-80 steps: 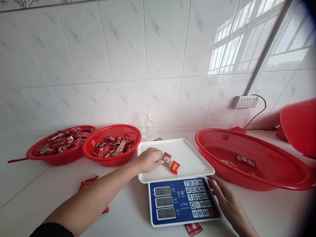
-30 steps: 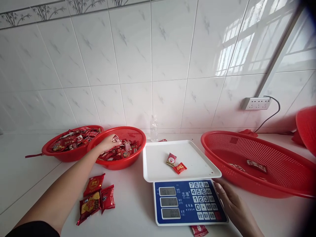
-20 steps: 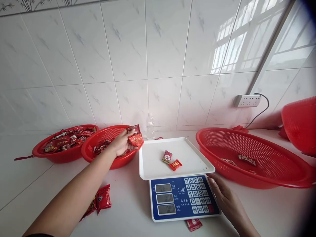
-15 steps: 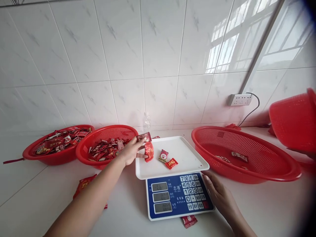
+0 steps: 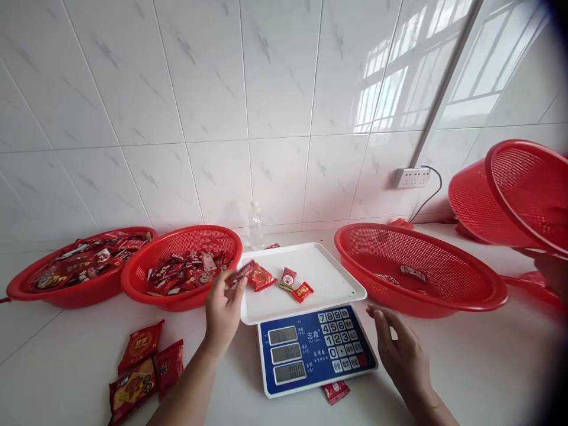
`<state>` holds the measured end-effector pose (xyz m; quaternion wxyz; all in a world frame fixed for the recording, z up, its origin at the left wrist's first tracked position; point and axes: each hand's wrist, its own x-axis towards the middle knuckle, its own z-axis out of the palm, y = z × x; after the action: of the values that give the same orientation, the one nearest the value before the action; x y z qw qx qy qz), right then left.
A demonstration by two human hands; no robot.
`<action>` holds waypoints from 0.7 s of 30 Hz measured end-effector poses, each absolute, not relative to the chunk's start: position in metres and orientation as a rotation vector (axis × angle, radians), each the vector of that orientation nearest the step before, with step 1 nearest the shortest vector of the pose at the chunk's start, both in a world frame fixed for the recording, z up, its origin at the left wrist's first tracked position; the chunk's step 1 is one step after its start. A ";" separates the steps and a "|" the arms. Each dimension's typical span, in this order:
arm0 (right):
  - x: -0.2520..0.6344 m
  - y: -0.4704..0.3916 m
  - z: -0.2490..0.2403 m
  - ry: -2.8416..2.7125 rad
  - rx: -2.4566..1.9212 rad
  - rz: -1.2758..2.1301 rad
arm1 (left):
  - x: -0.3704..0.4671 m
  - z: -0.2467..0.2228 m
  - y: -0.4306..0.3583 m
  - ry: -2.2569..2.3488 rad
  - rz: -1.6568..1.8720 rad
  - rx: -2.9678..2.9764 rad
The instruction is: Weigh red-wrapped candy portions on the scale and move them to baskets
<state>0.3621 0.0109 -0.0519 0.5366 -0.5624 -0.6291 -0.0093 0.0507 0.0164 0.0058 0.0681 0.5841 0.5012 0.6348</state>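
Observation:
My left hand (image 5: 223, 313) is closed, pinching a small dark-red snack packet (image 5: 245, 270) over the left edge of the scale's white tray (image 5: 328, 278). On the tray lie a shiny red packet (image 5: 261, 278), a small red-and-beige packet (image 5: 288, 278) and a small red packet with yellow print (image 5: 303, 291). Just right of the scale's blue keypad panel (image 5: 317, 349), my right hand (image 5: 402, 352) is open and holds nothing, its fingers loosely bent. Another red packet (image 5: 336, 391) sticks out from under the scale's front edge.
Two red baskets (image 5: 133, 278) of wrapped snacks stand at left; larger red packets (image 5: 141, 346) lie in front. A wide red basket (image 5: 448, 302) with a few packets is at right. Beyond it, another person's hand (image 5: 550, 272) supports a tilted red basket (image 5: 470, 195). A clear bottle (image 5: 256, 228) stands behind the tray.
The shiny red packet has left my left hand and now lies on the tray; the dark-red one stays pinched. My right hand has come off the scale's edge. The other person's basket has tipped.

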 end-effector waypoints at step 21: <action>0.293 0.066 0.039 -2.013 -1.437 0.025 | 0.048 -0.008 0.016 1.565 1.793 2.286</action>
<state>0.2935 0.0662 0.0393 0.3278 -0.5488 -0.7689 0.0097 0.0480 0.0164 -0.0085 -0.0790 0.6905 0.4729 0.5417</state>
